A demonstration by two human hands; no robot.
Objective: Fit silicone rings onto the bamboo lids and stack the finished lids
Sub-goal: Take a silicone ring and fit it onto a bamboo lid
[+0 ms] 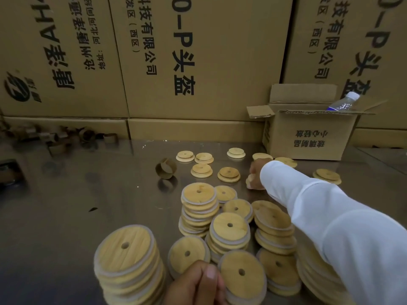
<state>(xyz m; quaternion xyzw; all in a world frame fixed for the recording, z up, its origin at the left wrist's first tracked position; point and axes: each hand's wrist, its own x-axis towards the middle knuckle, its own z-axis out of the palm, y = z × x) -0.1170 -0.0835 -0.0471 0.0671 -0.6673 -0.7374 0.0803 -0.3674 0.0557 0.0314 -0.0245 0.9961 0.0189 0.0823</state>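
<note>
1. One left hand (198, 285) is seen nearest, at the bottom edge. Its fingers are curled with the thumb laid over them, and the lower rim of a tilted ringed lid (187, 253) appears to be pinched.
2. About seven stacks of finished lids (125, 256) are gathered on the shiny steel table (77, 205). They are flat round bamboo discs, each pierced by a small centre hole and edged with a pale grey silicone ring.
3. A white-sleeved right hand (256, 172) is stretched out beyond the stacks. Its fingers are curled down around a pale bare lid (250, 182), which is mostly hidden.
4. Eight loose unringed lids (201, 170), stepped in profile, are scattered singly around that hand, near one brown cardboard tape core (166, 171).
5. One small open carton (308, 137) is seen farther back, with one clear plastic bottle (345, 102) in it. Tall printed cartons (209, 62) form the back wall.
</note>
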